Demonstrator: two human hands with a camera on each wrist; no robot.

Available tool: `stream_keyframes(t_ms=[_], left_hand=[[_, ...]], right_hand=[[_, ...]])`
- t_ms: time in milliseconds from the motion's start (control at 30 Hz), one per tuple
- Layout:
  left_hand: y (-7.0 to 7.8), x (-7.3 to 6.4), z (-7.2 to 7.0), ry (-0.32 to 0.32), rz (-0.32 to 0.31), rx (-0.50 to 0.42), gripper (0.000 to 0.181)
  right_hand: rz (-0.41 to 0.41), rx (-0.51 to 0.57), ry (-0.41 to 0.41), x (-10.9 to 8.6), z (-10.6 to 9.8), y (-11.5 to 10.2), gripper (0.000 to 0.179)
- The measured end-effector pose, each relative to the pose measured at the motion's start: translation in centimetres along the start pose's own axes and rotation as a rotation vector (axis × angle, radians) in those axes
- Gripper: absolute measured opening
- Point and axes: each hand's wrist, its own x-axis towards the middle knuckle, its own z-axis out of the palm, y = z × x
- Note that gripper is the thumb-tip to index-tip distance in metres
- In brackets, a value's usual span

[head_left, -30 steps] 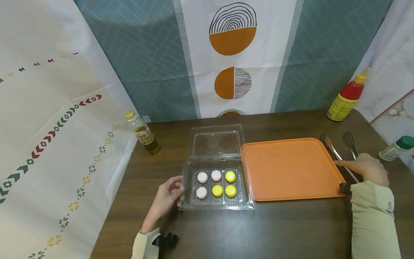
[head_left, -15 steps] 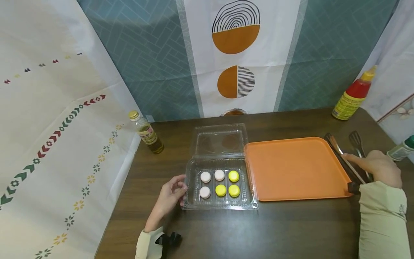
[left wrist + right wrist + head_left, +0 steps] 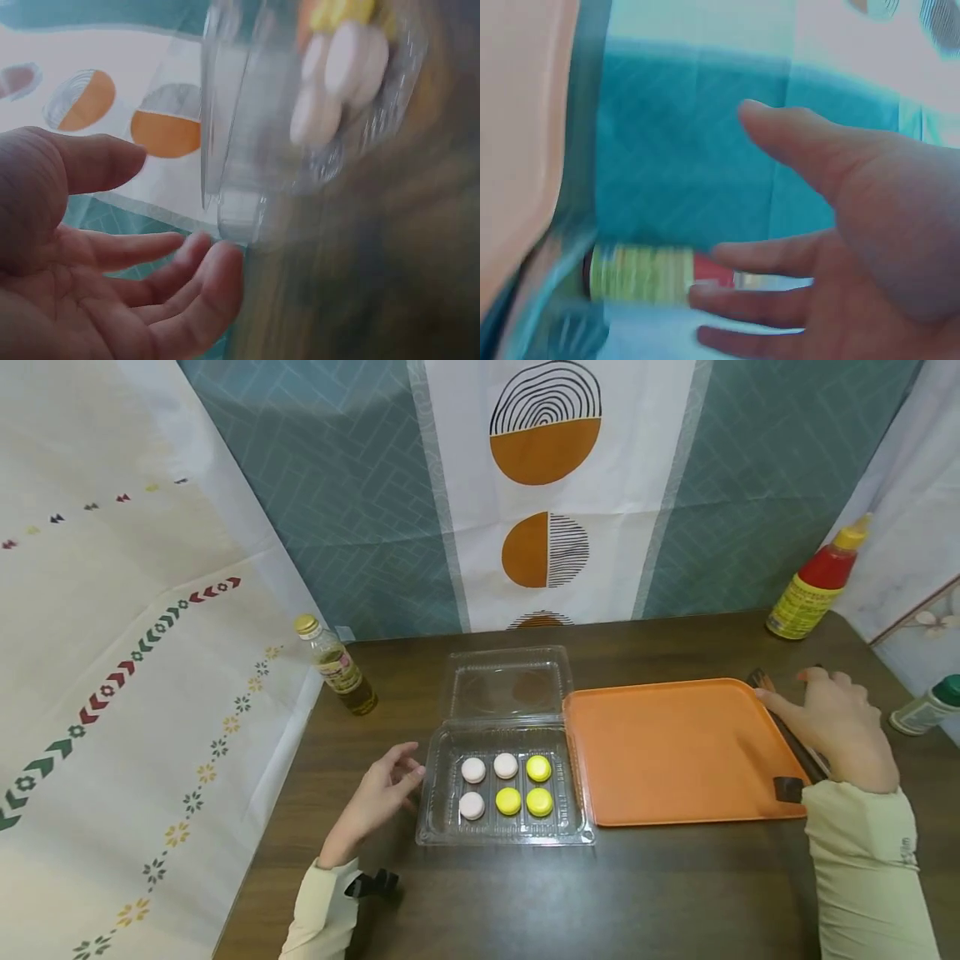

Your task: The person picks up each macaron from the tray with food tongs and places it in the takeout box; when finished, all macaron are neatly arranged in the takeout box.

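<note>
A clear plastic clamshell box (image 3: 431,822) lies with its lid folded back. In it sit three pale macarons (image 3: 472,806) and three yellow macarons (image 3: 539,802), in two rows. My left hand (image 3: 375,802) is just beside the box's left edge, fingers loosely bent, holding nothing; the left wrist view shows a gap between thumb and fingers. My right hand (image 3: 847,731) hovers with fingers spread by the right edge of an orange tray (image 3: 675,752). Below it lie kitchen utensils (image 3: 759,680), mostly hidden by the hand. The right wrist view shows its fingers (image 3: 769,255) grasping nothing.
An oil bottle (image 3: 341,668) stands at the back left of the dark wooden table (image 3: 510,902). A red and yellow squeeze bottle (image 3: 817,581) is at the back right corner. A green-capped shaker (image 3: 926,706) is near the right edge. Curtains hang behind.
My left hand has let go of the box's left edge and drawn slightly left. My right hand has lifted off the utensils, moving up and back with its fingers spreading.
</note>
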Motion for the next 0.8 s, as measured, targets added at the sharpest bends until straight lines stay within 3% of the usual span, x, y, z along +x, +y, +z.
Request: stream_keyframes(t_ms=[100, 200, 533, 800], left_hand=[[0.2, 1.6, -0.6, 0.066, 0.037, 0.126, 0.046], [0.3, 3.2, -0.9, 0.105, 0.064, 0.191, 0.047], [1.0, 7.5, -0.8, 0.066, 0.011, 0.145, 0.048], [0.6, 8.9, -0.2, 0.045, -0.062, 0.065, 0.044]], right_hand=[[-0.122, 0.064, 0.060, 0.6, 0.3, -2.7, 0.083], [-0.206, 0.098, 0.044, 1.5, 0.9, -5.6, 0.078], [-0.338, 0.149, -0.148, 3.1, 5.1, -13.7, 0.068], [-0.414, 0.206, -0.199, 3.5, 10.1, -17.0, 0.038]])
